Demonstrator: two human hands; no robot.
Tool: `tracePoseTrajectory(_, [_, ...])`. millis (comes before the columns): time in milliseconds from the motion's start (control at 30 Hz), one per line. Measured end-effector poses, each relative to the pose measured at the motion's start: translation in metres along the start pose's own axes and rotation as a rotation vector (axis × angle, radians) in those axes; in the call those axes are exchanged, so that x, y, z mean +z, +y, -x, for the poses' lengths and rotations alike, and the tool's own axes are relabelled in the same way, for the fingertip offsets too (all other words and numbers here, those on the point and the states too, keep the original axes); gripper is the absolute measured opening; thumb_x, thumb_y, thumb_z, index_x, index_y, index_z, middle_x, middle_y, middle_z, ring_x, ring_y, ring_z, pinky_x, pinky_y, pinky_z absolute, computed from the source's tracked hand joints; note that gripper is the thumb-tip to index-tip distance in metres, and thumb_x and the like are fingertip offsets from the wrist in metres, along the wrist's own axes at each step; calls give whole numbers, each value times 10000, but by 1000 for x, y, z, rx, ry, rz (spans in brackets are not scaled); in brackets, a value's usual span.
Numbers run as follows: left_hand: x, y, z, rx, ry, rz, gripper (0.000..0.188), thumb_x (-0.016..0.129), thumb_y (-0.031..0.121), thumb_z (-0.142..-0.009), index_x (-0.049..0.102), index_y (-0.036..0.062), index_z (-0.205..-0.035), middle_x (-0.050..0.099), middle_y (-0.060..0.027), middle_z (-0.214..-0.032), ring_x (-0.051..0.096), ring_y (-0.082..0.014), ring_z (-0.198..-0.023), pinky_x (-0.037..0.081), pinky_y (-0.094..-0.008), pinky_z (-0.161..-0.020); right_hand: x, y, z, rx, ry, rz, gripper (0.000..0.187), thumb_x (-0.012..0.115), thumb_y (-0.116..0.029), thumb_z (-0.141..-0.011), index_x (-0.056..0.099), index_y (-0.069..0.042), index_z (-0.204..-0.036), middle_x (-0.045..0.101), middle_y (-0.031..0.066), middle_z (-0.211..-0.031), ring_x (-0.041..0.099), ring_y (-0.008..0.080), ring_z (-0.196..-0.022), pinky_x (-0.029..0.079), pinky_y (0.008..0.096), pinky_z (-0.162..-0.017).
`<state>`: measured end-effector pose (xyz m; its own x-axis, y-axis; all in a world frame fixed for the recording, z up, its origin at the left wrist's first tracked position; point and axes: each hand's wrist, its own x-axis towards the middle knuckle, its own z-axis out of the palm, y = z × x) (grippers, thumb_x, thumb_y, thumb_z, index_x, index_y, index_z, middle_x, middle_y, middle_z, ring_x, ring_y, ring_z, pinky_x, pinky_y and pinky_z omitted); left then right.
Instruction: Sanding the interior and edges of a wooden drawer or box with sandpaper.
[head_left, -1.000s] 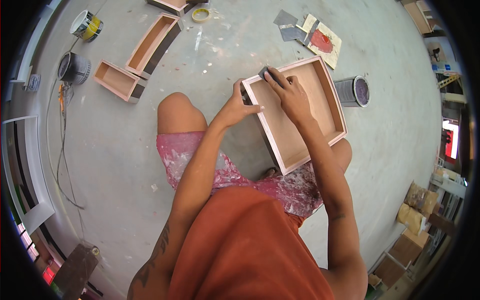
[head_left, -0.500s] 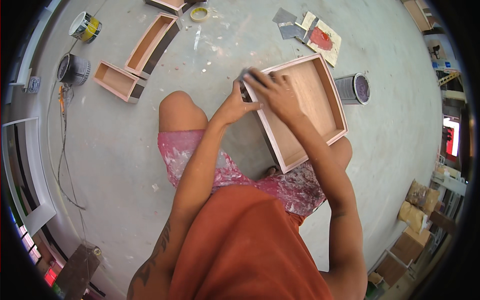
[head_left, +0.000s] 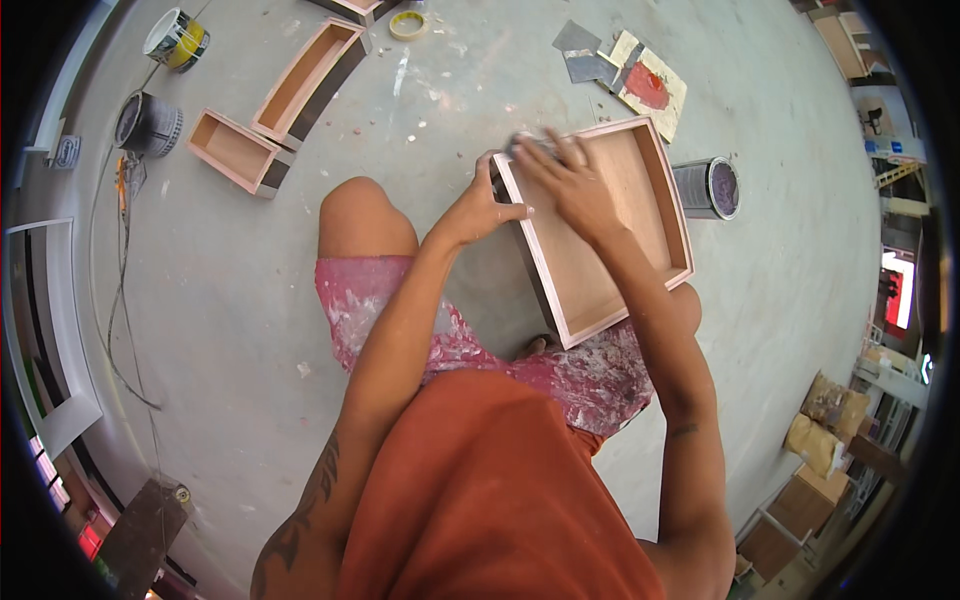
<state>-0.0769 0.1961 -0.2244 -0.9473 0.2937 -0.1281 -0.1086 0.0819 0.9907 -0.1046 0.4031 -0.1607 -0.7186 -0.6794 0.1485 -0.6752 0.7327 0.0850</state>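
Observation:
A shallow wooden drawer [head_left: 535,255] with pale pinkish rims and dark outer sides rests tilted against my right leg. At its far left corner my left hand [head_left: 475,212] is closed on the side wall, the thumb over the rim. My right hand [head_left: 578,195] presses a dark grey piece of sandpaper [head_left: 521,143] against the far rim. That hand is slightly blurred, and its fingers partly cover the sandpaper.
Two narrow drawers [head_left: 345,55] [head_left: 200,145] lie at the far left, near a yellow tape roll [head_left: 408,14]. Paint cans [head_left: 150,125] [head_left: 722,188] stand on both sides. Grey sheets [head_left: 580,45] and a board with red paste [head_left: 665,115] lie beyond the drawer. A cable [head_left: 122,290] runs along the left.
My right hand has slid a little to the right along the far rim with the sandpaper. My left hand keeps its hold on the drawer corner.

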Motion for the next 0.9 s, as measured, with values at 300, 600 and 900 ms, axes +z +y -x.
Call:
tracePoseTrajectory(300, [3, 2, -5, -132, -1, 104, 1075, 798, 121, -836, 82, -4, -1628, 573, -195, -1286, 654, -246, -1078, 611, -391, -880, -3, -1, -5, -19, 9, -36, 642, 541, -213, -970, 430, -225, -1602, 410, -54, -1669, 378, 263, -1535, 263, 542, -1258])
tracePoseTrajectory(600, [10, 3, -10, -167, 64, 83, 1082, 742, 116, -805, 70, 42, -1650, 594, -165, -1259, 645, -244, -1059, 596, -374, -811, 4, -7, -10, 0, 26, -61, 634, 508, -131, -969, 441, -196, -1596, 427, -44, -1657, 404, 279, -1510, 271, 550, -1256])
tracePoseTrajectory(900, [10, 7, -13, -107, 95, 99, 1095, 747, 148, -742, 133, -51, -1626, 414, -309, -1553, 461, -386, -1440, 419, -400, -1166, 5, 1, -12, -9, 18, -50, 669, 571, -152, -939, 447, -227, -1592, 427, -51, -1658, 420, 290, -1495, 284, 547, -1256])
